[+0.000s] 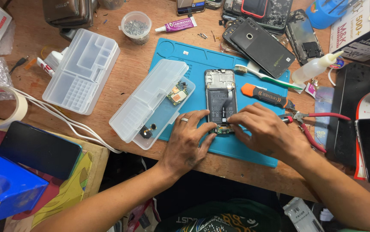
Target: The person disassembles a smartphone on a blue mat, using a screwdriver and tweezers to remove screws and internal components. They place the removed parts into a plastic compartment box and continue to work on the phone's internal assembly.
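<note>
An opened phone (220, 96) lies back-up on a blue work mat (202, 58), its battery and inner frame showing. My left hand (187, 139), with a ring on one finger, rests on the mat and touches the phone's lower left corner. My right hand (264, 129) presses its fingertips on the phone's lower edge; whether it pinches a small part there I cannot tell. An orange-and-black opener tool (264, 95) lies just right of the phone, above my right hand.
A clear parts box (153, 101) holding a small circuit board sits left of the phone; a second clear box (82, 71) lies farther left. Red-handled cutters (311, 122), a toothbrush (264, 75), a glue bottle (316, 68), several phones and a tape roll (0, 107) surround the mat.
</note>
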